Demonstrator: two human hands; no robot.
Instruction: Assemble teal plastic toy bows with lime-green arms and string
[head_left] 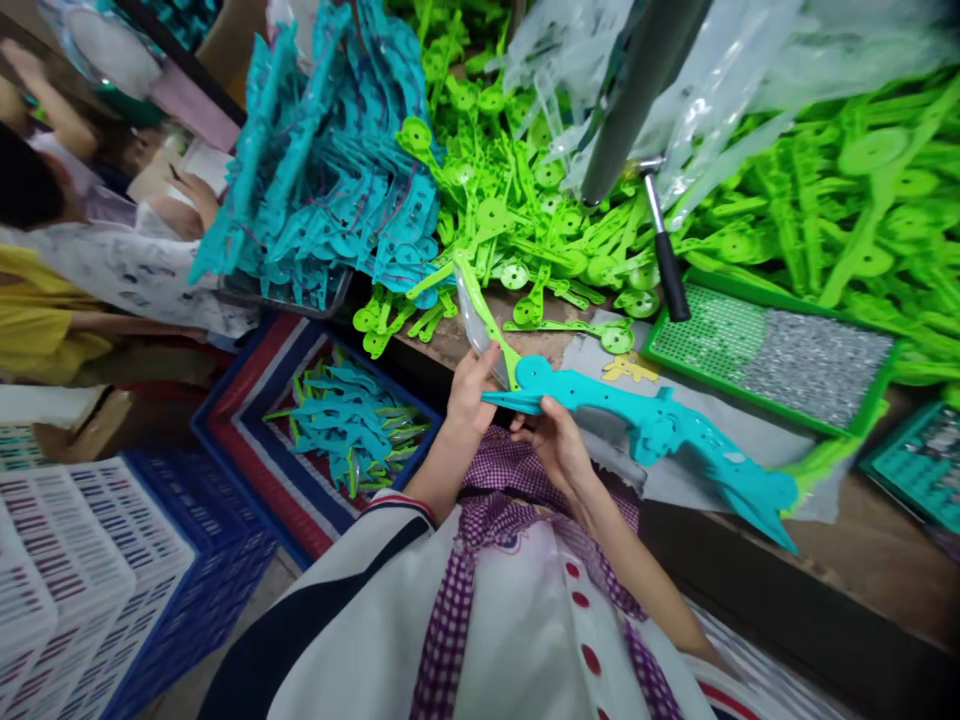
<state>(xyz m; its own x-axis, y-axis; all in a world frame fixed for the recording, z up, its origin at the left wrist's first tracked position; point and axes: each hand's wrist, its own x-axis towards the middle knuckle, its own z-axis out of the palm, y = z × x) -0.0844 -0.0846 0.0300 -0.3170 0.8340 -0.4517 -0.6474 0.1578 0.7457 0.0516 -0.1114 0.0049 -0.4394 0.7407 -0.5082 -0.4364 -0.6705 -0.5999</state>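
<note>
Lime-green plastic parts (491, 215) are crowding the brown surface (862, 545); left hand (471, 390) and right hand (555, 440) are pinching a long turquoise plastic piece (660, 425).

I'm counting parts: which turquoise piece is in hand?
The turquoise piece held by left hand and right hand, extending rightward; others lie in the stack and striped bin.

Single view: head-worn camera sits above the wearer's white shirt (510, 620) and faces forward and steeply down. Nearest is the shirt, at bottom middle. Left hand (471, 392) and right hand (561, 448) lie close to frame centre — within arm's reach. Worktop (892, 565) slants across beyond; white crates (75, 560) show from above, lower left. Field is wide — outer edges stretch.
</note>
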